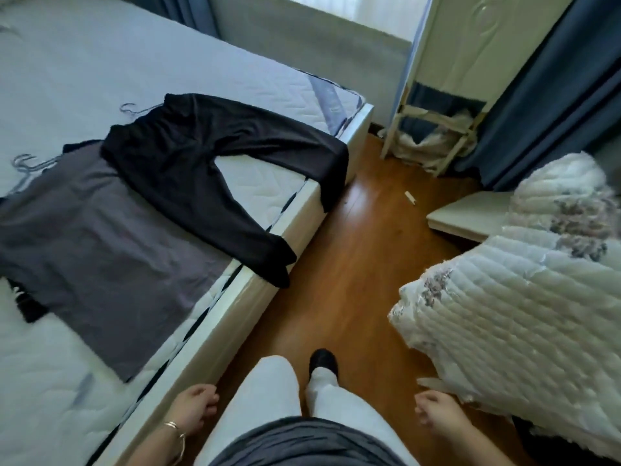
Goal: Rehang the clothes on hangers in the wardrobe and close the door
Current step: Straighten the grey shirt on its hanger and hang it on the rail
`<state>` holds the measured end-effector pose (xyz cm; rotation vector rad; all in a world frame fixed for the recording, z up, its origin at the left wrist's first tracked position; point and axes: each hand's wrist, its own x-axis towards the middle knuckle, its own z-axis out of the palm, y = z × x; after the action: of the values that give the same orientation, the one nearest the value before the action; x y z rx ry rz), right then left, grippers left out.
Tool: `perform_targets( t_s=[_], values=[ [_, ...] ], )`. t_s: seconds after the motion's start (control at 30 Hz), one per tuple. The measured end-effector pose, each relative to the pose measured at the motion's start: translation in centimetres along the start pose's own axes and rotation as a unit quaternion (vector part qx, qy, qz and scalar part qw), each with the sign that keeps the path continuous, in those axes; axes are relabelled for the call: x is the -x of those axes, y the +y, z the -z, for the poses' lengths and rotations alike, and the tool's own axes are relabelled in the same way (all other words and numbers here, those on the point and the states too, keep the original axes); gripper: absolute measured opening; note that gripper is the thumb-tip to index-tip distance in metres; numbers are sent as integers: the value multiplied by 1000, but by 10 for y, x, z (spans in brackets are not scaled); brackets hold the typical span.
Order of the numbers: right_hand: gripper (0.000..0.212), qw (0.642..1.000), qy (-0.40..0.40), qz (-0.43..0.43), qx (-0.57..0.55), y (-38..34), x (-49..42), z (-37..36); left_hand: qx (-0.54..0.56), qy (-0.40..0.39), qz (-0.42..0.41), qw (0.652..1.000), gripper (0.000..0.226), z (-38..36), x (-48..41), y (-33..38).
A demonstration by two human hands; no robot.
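Note:
Black trousers [215, 163] lie spread on the bed [117, 72], their legs hanging over its edge, with a wire hanger [132, 109] at the waistband. A grey T-shirt [100, 250] lies beside them to the left, partly under the trousers, and another wire hanger [27, 164] shows at its collar. A dark garment [28, 306] peeks out under the shirt. My left hand [195, 406] hangs by the bed frame, fingers loosely curled, holding nothing. My right hand [437, 412] hangs low on the right, also empty. No wardrobe is in view.
A wooden floor strip [353, 264] runs between the bed and a bundled white quilt [521, 297] on the right. Blue curtains [537, 112] hang at the back right beside a pale wooden frame [433, 122]. My legs and a dark shoe [322, 361] stand on the floor.

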<state>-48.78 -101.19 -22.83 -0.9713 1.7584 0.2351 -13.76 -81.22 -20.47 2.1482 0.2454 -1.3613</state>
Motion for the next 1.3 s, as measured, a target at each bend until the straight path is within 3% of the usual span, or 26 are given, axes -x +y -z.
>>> perform_targets(
  t_s=[0.13,0.3,0.47,0.7,0.83,0.97,1.1,1.3],
  values=[
    [15,997,-25,63,43,-86,-27,16,36,18,-18,999,9,-8,-8,22],
    [14,985,-61,135,89,-168,-37,-5,89,62,35,994,15,1,-15,17],
    [14,971,-80,137,182,-213,-36,-52,161,90,97,978,15,21,-32,-7],
    [16,915,-93,180,348,-278,-26,-128,240,96,138,956,15,69,-55,-2],
    [11,890,-131,195,392,-323,-19,-175,262,117,111,951,14,110,-66,24],
    [20,864,-140,221,429,-367,-16,-226,286,144,62,945,13,151,-85,52],
    [20,806,-163,230,520,-405,-17,-281,314,177,21,933,16,194,-113,86],
    [23,776,-197,289,525,-494,4,-379,271,213,0,939,25,248,-191,140]
  ],
)
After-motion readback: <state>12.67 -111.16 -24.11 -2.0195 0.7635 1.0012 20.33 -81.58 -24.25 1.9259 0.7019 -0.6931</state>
